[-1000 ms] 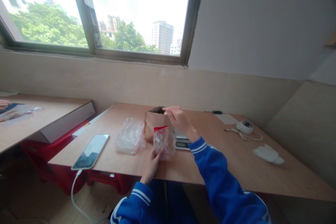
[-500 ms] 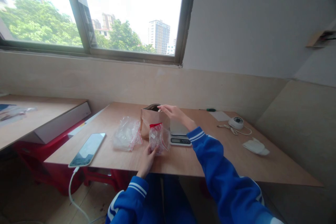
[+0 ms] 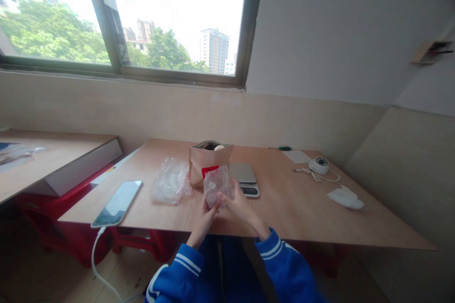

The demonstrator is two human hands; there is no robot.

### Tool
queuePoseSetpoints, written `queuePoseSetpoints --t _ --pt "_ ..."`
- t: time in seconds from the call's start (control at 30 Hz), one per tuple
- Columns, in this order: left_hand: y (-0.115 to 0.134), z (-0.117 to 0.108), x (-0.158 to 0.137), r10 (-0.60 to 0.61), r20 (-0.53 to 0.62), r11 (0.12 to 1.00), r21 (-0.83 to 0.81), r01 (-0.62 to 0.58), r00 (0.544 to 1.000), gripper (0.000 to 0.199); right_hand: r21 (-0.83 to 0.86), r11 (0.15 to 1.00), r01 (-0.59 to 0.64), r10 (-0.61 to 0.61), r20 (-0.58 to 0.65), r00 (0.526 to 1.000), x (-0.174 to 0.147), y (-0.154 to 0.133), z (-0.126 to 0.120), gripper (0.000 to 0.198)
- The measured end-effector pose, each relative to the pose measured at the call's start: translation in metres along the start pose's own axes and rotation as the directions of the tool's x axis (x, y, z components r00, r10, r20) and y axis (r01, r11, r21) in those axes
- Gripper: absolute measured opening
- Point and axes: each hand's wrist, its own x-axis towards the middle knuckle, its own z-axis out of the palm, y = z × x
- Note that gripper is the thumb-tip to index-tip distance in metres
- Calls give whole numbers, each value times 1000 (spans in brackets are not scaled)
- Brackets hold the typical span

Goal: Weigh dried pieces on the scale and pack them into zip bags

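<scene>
Clear plastic bag with reddish edging, held up at the lower centre of the frame; cannot tell whether single or several layers. Nearest, along the bottom edge, two blue sleeves with white stripes. Just beyond, two hands: left hand with thumb and fingers closed on the bag's lower left, right hand pinching its right side, thumb across the front. At lower left, one phone joined to one white cable; at least two red stools below table height. Left of centre, one pile of clear bags, too overlapped to count. Right of the hands, one scale, partly hidden. Behind the held bag, one upright brown paper bag, mouth gaping, one pale rounded thing showing there. Farther right, one crumpled white item, one dome camera, one paper sheet, one green-handled tool. At upper left, one window.
</scene>
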Motion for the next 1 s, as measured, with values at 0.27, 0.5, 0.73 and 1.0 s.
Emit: queuePoseSetpoints --t 0.27,0.5,0.73,1.0 --pt "39 -21 -3 -143 357 986 130 102 923 54 245 965 -90 86 29 996 8 -2 -8 33" --pt "48 -12 13 -89 -25 995 -44 88 996 53 80 996 -32 27 62 998 -4 2 7 29" --pt "54 -19 33 118 -410 970 242 -17 905 46 -10 1000 11 -11 -31 999 -19 2 16 35" --pt "64 -24 20 43 -48 933 359 -23 998 50 -22 999 -26 27 24 999 -27 4 18 43"
